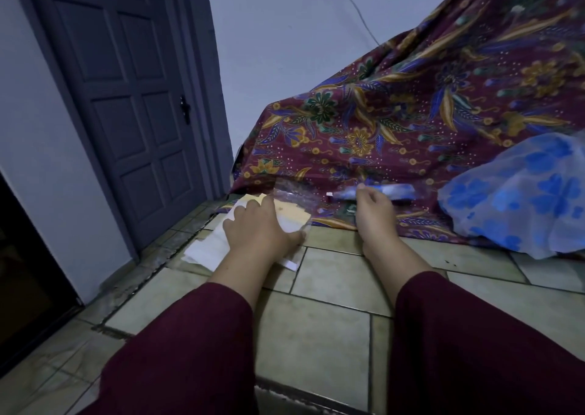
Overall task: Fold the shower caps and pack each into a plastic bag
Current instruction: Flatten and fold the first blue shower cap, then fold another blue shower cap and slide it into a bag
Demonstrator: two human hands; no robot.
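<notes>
My left hand (pixel 258 224) rests on a pile of clear plastic bags (pixel 294 201) with white and yellow sheets under them, fingers spread over the top. My right hand (pixel 373 207) pinches the end of a rolled blue-and-white shower cap (pixel 386 192) that lies inside a clear plastic bag on the patterned cloth. A heap of unfolded shower caps with blue flowers (pixel 519 202) sits at the right.
A maroon floral cloth (pixel 411 114) drapes over something bulky behind the work spot. Greenish floor tiles (pixel 332 275) run toward me. A grey panelled door (pixel 126 98) stands at the left, with a dark opening at the far left edge.
</notes>
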